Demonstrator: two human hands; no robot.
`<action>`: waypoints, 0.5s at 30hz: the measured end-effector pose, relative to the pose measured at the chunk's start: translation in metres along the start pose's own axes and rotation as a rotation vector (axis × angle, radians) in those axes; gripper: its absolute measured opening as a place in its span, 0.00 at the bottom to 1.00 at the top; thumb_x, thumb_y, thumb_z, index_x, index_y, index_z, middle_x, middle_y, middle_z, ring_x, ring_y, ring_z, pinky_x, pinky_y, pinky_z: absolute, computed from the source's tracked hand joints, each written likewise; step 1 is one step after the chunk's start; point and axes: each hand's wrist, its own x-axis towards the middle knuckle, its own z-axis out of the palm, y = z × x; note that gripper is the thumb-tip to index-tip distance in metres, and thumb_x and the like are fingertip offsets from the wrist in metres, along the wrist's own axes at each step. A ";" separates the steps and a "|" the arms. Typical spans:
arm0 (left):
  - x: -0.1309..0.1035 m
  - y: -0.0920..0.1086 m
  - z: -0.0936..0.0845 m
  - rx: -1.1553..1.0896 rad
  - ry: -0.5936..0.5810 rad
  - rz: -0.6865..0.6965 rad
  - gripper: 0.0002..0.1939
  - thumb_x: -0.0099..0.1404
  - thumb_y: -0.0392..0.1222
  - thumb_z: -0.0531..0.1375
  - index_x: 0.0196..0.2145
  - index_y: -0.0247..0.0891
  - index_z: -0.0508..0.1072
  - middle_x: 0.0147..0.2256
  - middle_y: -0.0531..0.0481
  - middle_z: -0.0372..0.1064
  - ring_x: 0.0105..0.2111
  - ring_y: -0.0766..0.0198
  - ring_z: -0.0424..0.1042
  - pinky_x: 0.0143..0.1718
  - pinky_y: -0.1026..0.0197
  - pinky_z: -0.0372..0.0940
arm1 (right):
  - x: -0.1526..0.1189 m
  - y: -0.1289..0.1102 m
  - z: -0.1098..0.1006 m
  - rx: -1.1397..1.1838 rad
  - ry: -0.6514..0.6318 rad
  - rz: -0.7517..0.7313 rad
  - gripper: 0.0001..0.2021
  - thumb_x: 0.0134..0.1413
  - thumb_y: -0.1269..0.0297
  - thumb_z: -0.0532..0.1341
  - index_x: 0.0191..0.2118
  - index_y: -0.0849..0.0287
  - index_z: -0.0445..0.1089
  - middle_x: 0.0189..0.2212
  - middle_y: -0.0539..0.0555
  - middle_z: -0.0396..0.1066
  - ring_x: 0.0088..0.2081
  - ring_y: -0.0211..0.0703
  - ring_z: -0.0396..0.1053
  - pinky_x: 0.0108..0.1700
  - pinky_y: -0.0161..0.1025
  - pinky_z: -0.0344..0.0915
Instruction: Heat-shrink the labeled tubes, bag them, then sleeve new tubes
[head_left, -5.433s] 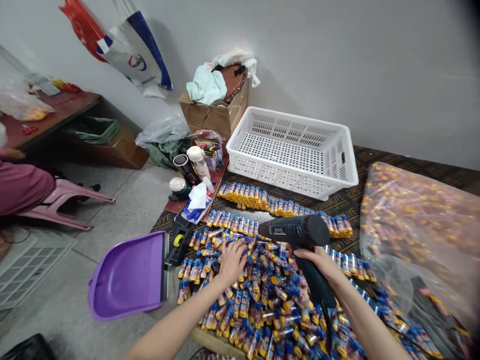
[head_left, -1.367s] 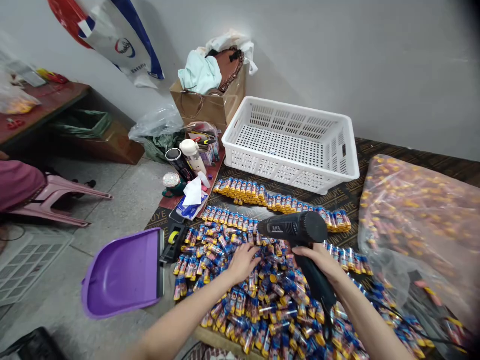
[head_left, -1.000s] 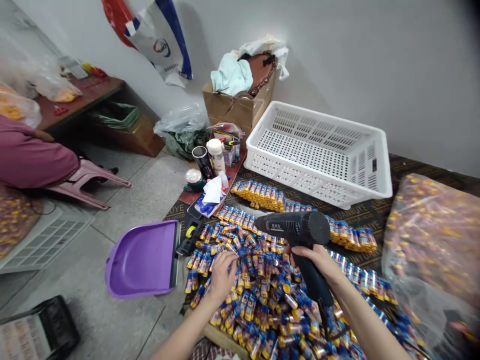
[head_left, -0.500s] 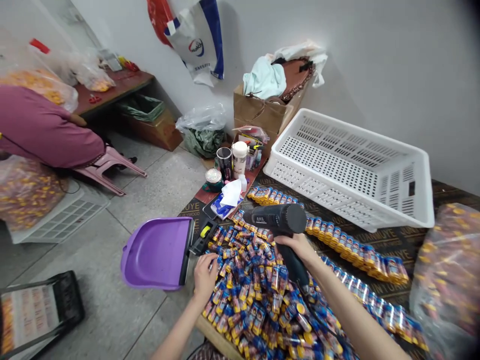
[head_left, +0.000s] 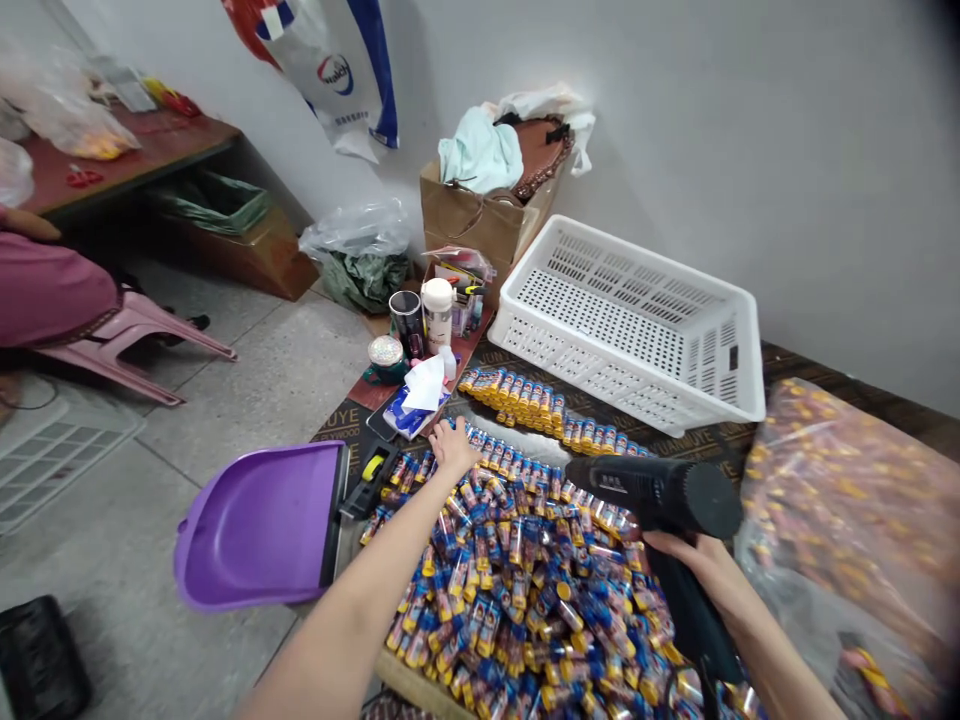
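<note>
My right hand point(head_left: 709, 570) grips the handle of a black hair dryer point(head_left: 645, 490), its nozzle pointing left over a row of small tubes point(head_left: 517, 460). My left hand point(head_left: 454, 450) reaches to the left end of this row, fingers somewhat spread at the tubes. Whether it touches them is hard to see. The tubes have blue tops, yellow ends and printed wraps. A large heap of loose tubes point(head_left: 495, 575) covers the near part of the table. Behind the front row runs another row of upright tubes point(head_left: 517, 390).
A white plastic crate point(head_left: 622, 370) stands at the back. A purple dustpan point(head_left: 255, 530) and a tape dispenser point(head_left: 369, 480) are at left, by a tissue pack point(head_left: 416, 405) and cups point(head_left: 437, 310). On the right lies a full clear bag point(head_left: 855, 500). A person sits far left.
My left hand has moved from the near-left edge of the heap up to the row's left end. The hair dryer has moved right and slightly down. The view has shifted right.
</note>
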 end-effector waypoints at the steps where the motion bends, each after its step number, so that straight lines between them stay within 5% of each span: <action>1: -0.004 0.002 0.002 0.008 -0.008 0.009 0.33 0.49 0.44 0.64 0.51 0.37 0.58 0.49 0.36 0.58 0.52 0.46 0.58 0.50 0.49 0.54 | -0.002 0.002 -0.003 0.007 0.009 0.001 0.16 0.41 0.51 0.63 0.30 0.61 0.71 0.19 0.54 0.70 0.21 0.42 0.65 0.24 0.37 0.60; 6: -0.019 0.003 -0.001 0.012 -0.057 0.046 0.27 0.52 0.40 0.61 0.49 0.37 0.58 0.48 0.36 0.60 0.48 0.50 0.63 0.45 0.54 0.59 | 0.009 -0.007 0.010 0.081 -0.065 -0.028 0.15 0.40 0.54 0.63 0.29 0.62 0.71 0.18 0.55 0.70 0.20 0.43 0.66 0.23 0.38 0.61; 15: -0.082 -0.005 -0.016 -0.013 -0.173 0.259 0.26 0.52 0.43 0.60 0.49 0.39 0.62 0.41 0.43 0.67 0.43 0.51 0.67 0.44 0.52 0.61 | 0.053 -0.057 0.089 0.186 -0.302 -0.171 0.13 0.36 0.60 0.64 0.31 0.61 0.69 0.25 0.55 0.74 0.19 0.40 0.66 0.22 0.36 0.63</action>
